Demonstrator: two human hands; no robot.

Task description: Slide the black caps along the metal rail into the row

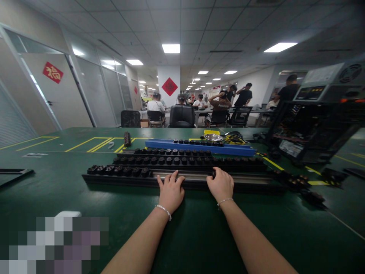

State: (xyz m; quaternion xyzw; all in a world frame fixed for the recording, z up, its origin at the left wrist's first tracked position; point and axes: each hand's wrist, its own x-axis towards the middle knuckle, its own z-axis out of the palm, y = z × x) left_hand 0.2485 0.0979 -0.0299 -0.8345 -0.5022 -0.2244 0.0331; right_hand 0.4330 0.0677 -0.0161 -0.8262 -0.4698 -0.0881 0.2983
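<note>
Rail [251, 182], long and black, lies crosswise on the green table [85, 198], nearest of several; both hands are on its middle.

Head view:
- Left hand [171, 192]: flat on the rail, fingers spread, grip apart, clamped on nothing.
- Right hand [221, 185]: knuckles up, grip curled together over the rail right beside a small black block [213, 174]. Can't tell if it pinches that block; the fingers hide it.
- Row of blocks [119, 171] fills the rail's left part. The stretch between the hands looks bare.
- More loaded rails [185, 160] sit just behind, then a blue rail [199, 147] and a metal bowl [213, 137].
- Loose blocks [296, 182] lie near the right end, an open machine frame [313, 125] beyond.
- Other people sit well apart at the back.

Risks, as a judgement:
- The left hand only presses down, so the rail could skid or twist if the right hand pushes hard along it.
- A block could jam if tipped in the groove.
- Fingertips could get nipped between a sliding block and the row.
- The next rail is so close behind that a slip forward could knock it.
- Blocks could run off the rail's open right end.
</note>
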